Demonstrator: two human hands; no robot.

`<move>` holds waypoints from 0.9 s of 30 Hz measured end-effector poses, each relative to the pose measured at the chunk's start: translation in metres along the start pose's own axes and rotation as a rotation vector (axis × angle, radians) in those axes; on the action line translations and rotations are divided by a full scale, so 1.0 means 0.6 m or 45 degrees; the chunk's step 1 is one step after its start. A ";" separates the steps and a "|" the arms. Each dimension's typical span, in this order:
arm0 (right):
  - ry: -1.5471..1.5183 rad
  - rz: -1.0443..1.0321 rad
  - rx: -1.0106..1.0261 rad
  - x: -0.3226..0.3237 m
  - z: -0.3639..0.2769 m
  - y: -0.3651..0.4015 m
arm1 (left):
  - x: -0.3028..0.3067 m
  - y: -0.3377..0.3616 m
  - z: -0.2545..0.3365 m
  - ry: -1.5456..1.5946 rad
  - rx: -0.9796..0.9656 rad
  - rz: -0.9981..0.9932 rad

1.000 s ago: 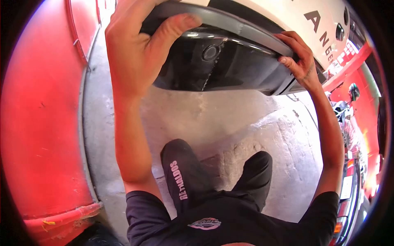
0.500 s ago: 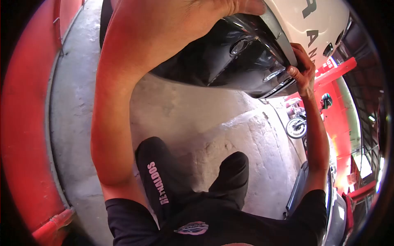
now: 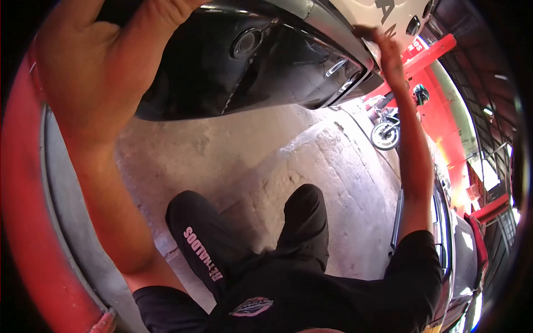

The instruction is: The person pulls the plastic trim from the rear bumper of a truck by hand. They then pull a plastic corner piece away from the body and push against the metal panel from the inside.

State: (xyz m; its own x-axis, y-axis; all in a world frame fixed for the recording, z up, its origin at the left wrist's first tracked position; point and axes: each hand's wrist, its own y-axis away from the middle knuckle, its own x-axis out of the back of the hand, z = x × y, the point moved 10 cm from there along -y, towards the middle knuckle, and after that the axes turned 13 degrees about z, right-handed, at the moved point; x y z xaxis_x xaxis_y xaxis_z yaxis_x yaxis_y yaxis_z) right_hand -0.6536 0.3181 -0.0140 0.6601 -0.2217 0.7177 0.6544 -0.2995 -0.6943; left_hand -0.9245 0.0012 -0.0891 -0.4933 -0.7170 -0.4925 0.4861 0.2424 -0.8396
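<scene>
A glossy black bumper [image 3: 288, 61] with a round lamp [image 3: 246, 43] runs across the upper view, against a light-coloured vehicle body with dark letters [image 3: 386, 14]. My left hand [image 3: 105, 61] is large and close to the camera at the bumper's left part. Its thumb lies along the upper side, and its fingertips are cut off by the frame's top. At the right end, my right hand [image 3: 386, 50] has its fingers bent over the bumper's upper edge. Both hands appear closed on the bumper.
Beneath the bumper is a worn concrete floor [image 3: 266, 161], with my knees below. A red wall [image 3: 22, 183] curves along the left. To the right stand a motorcycle [image 3: 385, 135], a red beam [image 3: 430, 55] and a parked vehicle [image 3: 463, 250].
The bumper sits further left in view and shows more of its right end. My left hand has shifted left and appears larger. My right hand has moved up and left along the edge.
</scene>
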 end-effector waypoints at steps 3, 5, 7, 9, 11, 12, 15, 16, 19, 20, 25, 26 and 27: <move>-0.282 0.110 -0.243 -0.019 0.049 0.022 | 0.012 -0.009 0.006 -0.349 -0.241 -0.188; -0.345 0.118 -0.267 -0.011 0.047 0.021 | 0.017 -0.010 -0.007 -0.301 -0.196 -0.201; -0.257 0.056 -0.275 -0.005 0.033 0.022 | 0.000 -0.007 0.001 -0.258 -0.177 -0.235; -0.282 0.263 -0.302 0.007 0.049 0.033 | -0.006 -0.001 0.023 -0.319 -0.286 -0.264; -0.346 0.434 -0.358 0.011 0.065 0.048 | -0.011 -0.004 0.035 -0.377 -0.322 -0.227; -0.392 0.518 -0.372 0.016 0.054 0.052 | -0.017 -0.003 0.044 -0.391 -0.288 -0.206; -0.464 0.664 -0.426 0.018 0.084 0.056 | -0.067 0.016 0.100 -0.649 -0.586 -0.105; -0.470 0.710 -0.391 0.014 0.090 0.059 | -0.099 0.033 0.106 -0.612 -0.595 -0.119; -0.442 0.722 -0.339 0.027 0.069 0.068 | -0.229 0.110 0.194 -0.430 -0.648 -0.374; -0.439 0.720 -0.339 0.029 0.069 0.069 | -0.277 0.137 0.206 -0.350 -0.587 -0.452; -0.552 0.815 -0.223 0.035 0.071 0.094 | -0.461 0.214 0.158 -0.750 -0.724 -0.784; -0.553 0.829 -0.206 0.038 0.073 0.100 | -0.488 0.222 0.142 -0.989 -0.823 -0.837; -0.595 0.868 -0.158 0.036 0.077 0.106 | -0.509 0.230 0.131 -1.061 -0.858 -0.894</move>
State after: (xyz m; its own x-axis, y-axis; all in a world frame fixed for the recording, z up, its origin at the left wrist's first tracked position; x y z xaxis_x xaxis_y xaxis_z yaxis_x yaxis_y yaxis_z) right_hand -0.5804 0.3371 -0.0450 0.9996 0.0083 0.0272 0.0284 -0.3451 -0.9381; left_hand -0.6500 0.2023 -0.0367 0.2230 -0.9565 0.1879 -0.2739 -0.2464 -0.9296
